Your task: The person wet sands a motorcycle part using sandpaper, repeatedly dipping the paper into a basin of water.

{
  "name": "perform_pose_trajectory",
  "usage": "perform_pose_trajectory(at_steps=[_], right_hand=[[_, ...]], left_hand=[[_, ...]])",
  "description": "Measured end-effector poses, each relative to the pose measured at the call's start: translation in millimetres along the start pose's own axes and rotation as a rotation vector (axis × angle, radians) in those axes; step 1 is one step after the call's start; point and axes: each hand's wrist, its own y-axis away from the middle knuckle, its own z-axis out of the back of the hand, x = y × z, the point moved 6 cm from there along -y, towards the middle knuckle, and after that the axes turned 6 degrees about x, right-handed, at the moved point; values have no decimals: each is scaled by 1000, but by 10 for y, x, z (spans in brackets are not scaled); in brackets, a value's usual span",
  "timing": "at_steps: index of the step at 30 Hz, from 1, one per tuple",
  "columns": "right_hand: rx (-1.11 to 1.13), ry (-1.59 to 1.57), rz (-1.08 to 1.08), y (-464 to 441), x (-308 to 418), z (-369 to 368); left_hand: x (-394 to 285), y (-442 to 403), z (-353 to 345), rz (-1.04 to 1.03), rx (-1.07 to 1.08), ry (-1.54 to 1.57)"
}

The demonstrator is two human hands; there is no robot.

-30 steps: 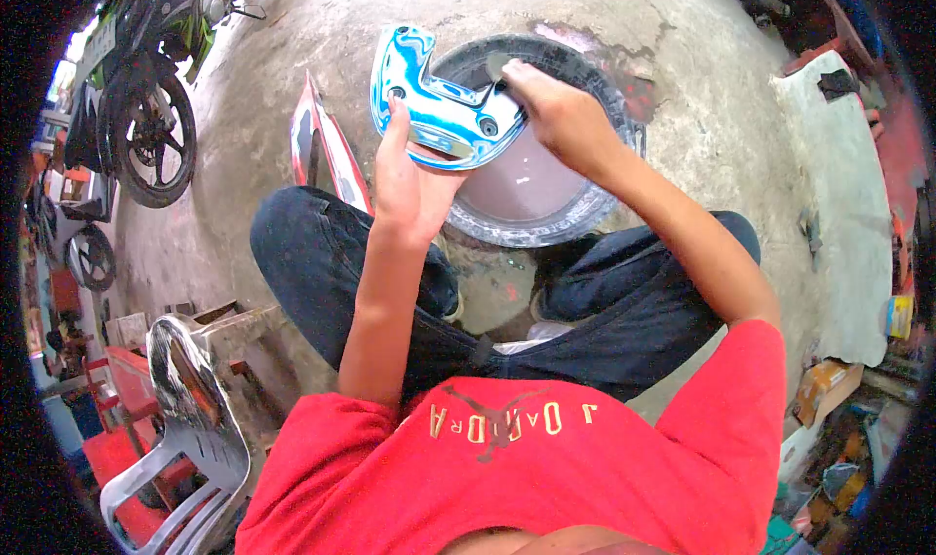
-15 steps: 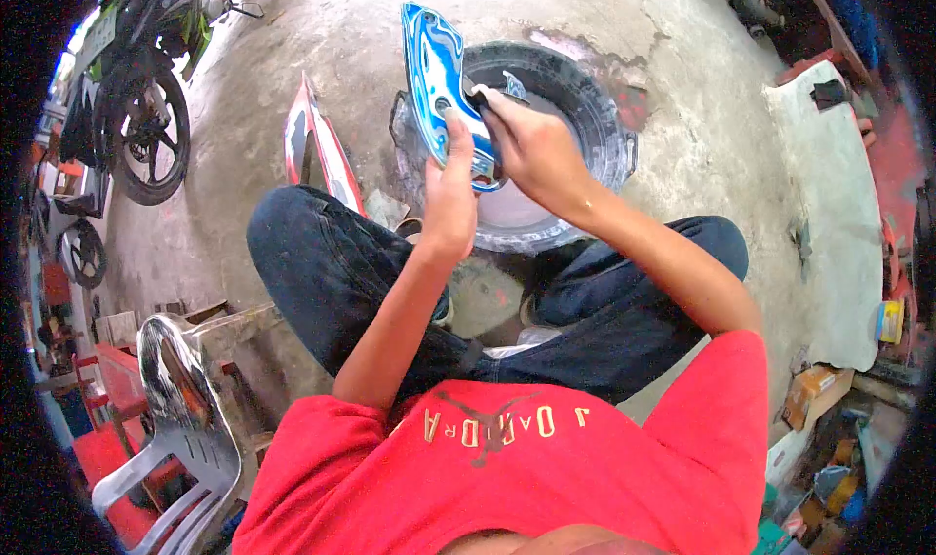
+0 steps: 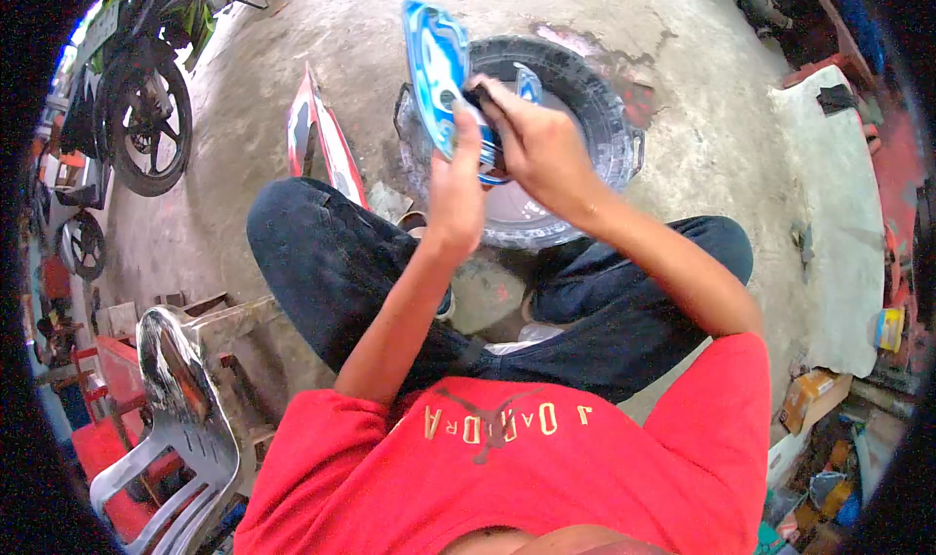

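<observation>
A glossy blue and white panel (image 3: 436,58) is held up over the left part of a round black tub (image 3: 609,116) with greyish liquid in it. My left hand (image 3: 458,189) grips the panel's lower part, thumb on its patterned face. Against the panel's right side, my right hand (image 3: 541,145) is closed, its fingers bent round a dark edge or item that I cannot make out. Part of the panel's lower end is hidden by both hands.
Red and white pointed panels (image 3: 327,145) lie on the concrete floor left of the tub. A motorcycle wheel (image 3: 148,116) is at the upper left, a grey plastic chair (image 3: 190,399) at the lower left. A cardboard box (image 3: 815,399) and a pale slab (image 3: 829,223) are at the right.
The panel has turned from lying broad and flat to a steeper, narrower view. Both hands have turned with it, and my left hand has shifted right. Since half a second ago, little has moved.
</observation>
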Motion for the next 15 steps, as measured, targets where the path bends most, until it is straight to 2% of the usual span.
perform_pose_trajectory(at_steps=[1,5,6,7,9,11,12,15], right_hand=[[-27,104,20,-54,-48,39],[-4,119,128,38,-30,10],[-4,121,167,44,21,4],[65,108,-5,-1,-41,22],[104,125,-2,-42,-27,48],[-18,163,276,74,40,-24],[-16,170,283,82,35,-24],[79,117,38,-45,-121,23]], left_hand=[[7,13,-48,-70,-14,-58],[-23,-11,-1,59,37,56],[-18,-43,21,-16,-4,-34],[50,20,2,-14,-39,-54],[39,-12,20,-26,-38,-120],[-37,-60,48,33,55,53],[-27,-33,34,21,46,21],[45,17,15,70,-22,-27]])
